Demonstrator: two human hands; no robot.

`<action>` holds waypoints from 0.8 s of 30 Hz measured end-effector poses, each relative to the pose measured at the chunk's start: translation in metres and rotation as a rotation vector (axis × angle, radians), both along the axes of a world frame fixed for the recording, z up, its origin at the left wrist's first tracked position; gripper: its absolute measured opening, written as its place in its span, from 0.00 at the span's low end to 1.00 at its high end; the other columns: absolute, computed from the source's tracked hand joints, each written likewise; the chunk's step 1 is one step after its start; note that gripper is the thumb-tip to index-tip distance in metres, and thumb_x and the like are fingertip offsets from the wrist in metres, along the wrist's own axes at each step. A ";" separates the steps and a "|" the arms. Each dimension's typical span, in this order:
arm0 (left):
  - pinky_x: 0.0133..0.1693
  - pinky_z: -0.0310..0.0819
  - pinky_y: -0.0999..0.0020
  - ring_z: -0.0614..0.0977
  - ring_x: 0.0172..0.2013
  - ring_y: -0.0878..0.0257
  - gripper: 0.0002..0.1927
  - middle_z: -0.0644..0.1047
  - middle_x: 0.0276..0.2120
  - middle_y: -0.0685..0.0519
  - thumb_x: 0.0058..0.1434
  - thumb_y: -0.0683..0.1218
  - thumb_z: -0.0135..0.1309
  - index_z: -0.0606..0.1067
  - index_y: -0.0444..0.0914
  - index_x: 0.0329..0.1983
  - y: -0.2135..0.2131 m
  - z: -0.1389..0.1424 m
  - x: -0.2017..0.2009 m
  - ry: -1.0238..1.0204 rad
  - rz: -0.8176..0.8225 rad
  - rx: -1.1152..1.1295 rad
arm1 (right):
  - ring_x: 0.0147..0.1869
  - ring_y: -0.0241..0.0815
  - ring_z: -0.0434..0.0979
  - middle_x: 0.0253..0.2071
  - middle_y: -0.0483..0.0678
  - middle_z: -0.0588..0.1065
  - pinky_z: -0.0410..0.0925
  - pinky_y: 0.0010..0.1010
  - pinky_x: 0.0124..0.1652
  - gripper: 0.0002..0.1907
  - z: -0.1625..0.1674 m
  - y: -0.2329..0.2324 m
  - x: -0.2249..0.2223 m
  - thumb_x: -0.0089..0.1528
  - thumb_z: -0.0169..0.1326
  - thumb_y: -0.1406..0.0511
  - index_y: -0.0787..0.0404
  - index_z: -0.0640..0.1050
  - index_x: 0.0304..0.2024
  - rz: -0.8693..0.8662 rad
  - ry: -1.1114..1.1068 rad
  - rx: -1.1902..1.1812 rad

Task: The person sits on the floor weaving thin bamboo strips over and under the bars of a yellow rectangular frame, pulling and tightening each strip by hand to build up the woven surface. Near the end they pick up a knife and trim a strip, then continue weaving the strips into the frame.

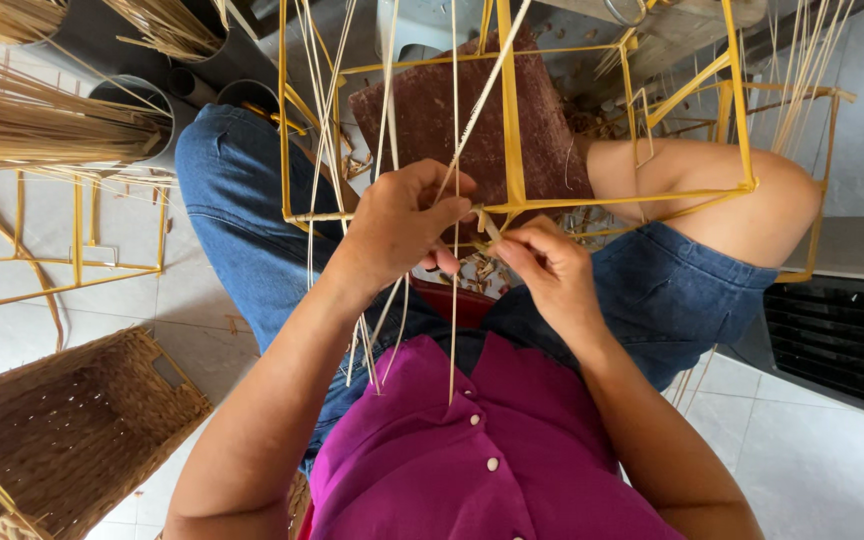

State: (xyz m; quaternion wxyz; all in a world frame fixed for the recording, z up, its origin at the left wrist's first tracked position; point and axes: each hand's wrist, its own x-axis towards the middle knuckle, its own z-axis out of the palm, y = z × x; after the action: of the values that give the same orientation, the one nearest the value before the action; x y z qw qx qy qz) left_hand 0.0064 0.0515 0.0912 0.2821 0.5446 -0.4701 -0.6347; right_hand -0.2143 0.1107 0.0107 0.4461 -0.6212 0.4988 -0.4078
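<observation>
a light yellow cane frame (512,150) rests over the person's knees, stiff in its bars yet likely fragile at the joints. the left hand (402,225) grips its lower bar with pale strips (455,100), thin, springy and best pinched near the joint. the right hand (550,268) pinches a strip end there.

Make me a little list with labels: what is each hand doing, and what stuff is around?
left hand: grip closed on thin pale cane strips at the frame's lower bar
right hand: pinching a strip end beside the left hand
frame: yellow box-shaped cane frame resting over the knees
board: dark red, behind the frame
basket: woven, on floor, lower left
bundles: cane sticks in grey tubes, upper left
</observation>
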 end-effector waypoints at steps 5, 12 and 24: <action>0.27 0.82 0.73 0.86 0.29 0.64 0.11 0.80 0.42 0.53 0.64 0.38 0.59 0.76 0.38 0.49 0.028 0.014 0.000 -0.299 0.170 -0.602 | 0.43 0.35 0.78 0.44 0.49 0.77 0.72 0.22 0.42 0.06 0.015 0.013 -0.016 0.66 0.59 0.71 0.69 0.80 0.42 0.038 0.158 -0.076; 0.28 0.79 0.61 0.83 0.28 0.56 0.08 0.76 0.43 0.52 0.62 0.39 0.61 0.78 0.40 0.44 0.032 0.001 -0.014 -0.558 -0.102 -0.950 | 0.40 0.30 0.80 0.35 0.45 0.81 0.73 0.20 0.42 0.06 0.013 0.022 -0.019 0.68 0.55 0.68 0.66 0.79 0.44 0.010 -0.043 0.241; 0.36 0.80 0.59 0.85 0.38 0.53 0.20 0.80 0.39 0.51 0.55 0.46 0.68 0.72 0.37 0.45 0.006 -0.014 -0.025 -0.459 0.014 -0.632 | 0.26 0.29 0.73 0.24 0.46 0.77 0.64 0.19 0.27 0.10 0.035 0.036 -0.036 0.69 0.53 0.66 0.68 0.80 0.38 0.066 -0.185 0.455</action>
State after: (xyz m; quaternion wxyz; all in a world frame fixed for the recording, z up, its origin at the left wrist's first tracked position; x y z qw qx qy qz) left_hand -0.0191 0.0580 0.0772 0.3278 0.5619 -0.6896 -0.3182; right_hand -0.2499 0.1464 0.0462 0.6315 -0.4805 0.5143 -0.3253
